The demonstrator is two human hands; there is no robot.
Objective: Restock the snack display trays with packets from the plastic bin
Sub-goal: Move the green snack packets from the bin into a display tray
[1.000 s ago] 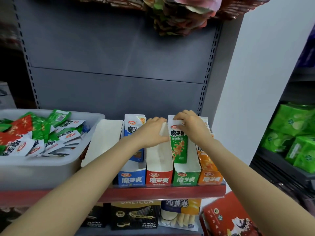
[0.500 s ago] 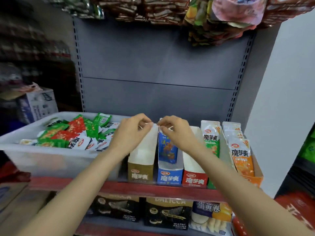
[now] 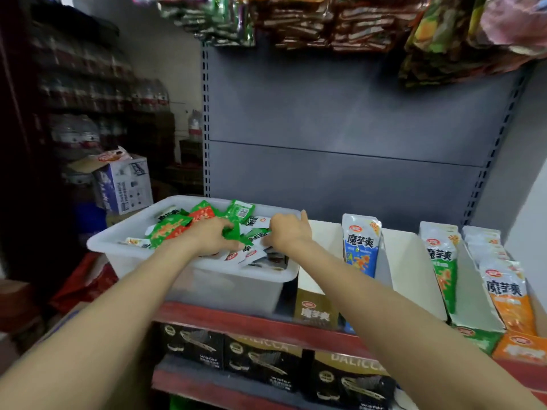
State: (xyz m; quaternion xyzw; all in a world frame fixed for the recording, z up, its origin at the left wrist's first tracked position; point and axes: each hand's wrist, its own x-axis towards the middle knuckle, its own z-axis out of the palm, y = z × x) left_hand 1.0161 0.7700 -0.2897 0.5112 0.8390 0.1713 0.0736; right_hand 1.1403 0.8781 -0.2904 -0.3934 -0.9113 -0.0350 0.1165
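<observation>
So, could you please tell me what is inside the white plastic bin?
The plastic bin holds loose green, red and white snack packets. The left hand and right hand cover some, and the bottom is hidden.

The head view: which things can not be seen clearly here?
- Fingers of the left hand and right hand: buried among packets in the plastic bin, so the grip is unclear.
- Bin's lower layers: covered by top packets.
- Orange tray: cut off by the right edge.
- Dark shelves on the left: blurred.

White plastic bin [image 3: 207, 279] heaped with packets [image 3: 171, 229]; display trays [image 3: 411, 261] beside.
</observation>
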